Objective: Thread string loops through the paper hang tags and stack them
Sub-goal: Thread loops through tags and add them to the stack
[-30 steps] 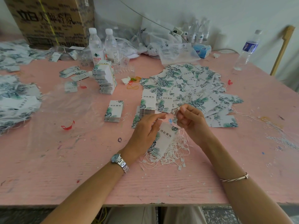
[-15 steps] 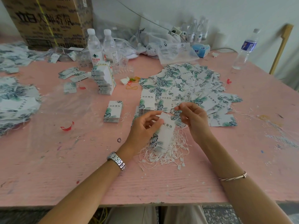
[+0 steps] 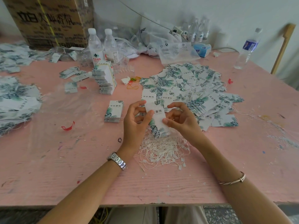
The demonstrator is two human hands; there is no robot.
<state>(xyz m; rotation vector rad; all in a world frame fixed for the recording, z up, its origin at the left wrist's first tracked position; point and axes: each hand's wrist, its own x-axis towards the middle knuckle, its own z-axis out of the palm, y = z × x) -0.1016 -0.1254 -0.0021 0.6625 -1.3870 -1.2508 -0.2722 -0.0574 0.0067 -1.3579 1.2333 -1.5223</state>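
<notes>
Above the string loops (image 3: pixel 163 149) | your left grip (image 3: pixel 135 125) and right grip (image 3: pixel 182 125) both pinch 1 hang tag (image 3: pixel 158 125), held upright; threading looks in hand | fanned tags (image 3: pixel 194 88) beyond show strings, likely threaded, unstacked; neat stack (image 3: pixel 114 110) and tall stack (image 3: pixel 106 80) on the bench (image 3: pixel 80 175) probably wait

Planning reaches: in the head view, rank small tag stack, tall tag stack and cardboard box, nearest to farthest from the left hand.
1. small tag stack, left of the left hand.
2. tall tag stack, back-left.
3. cardboard box, far-left corner.
</notes>
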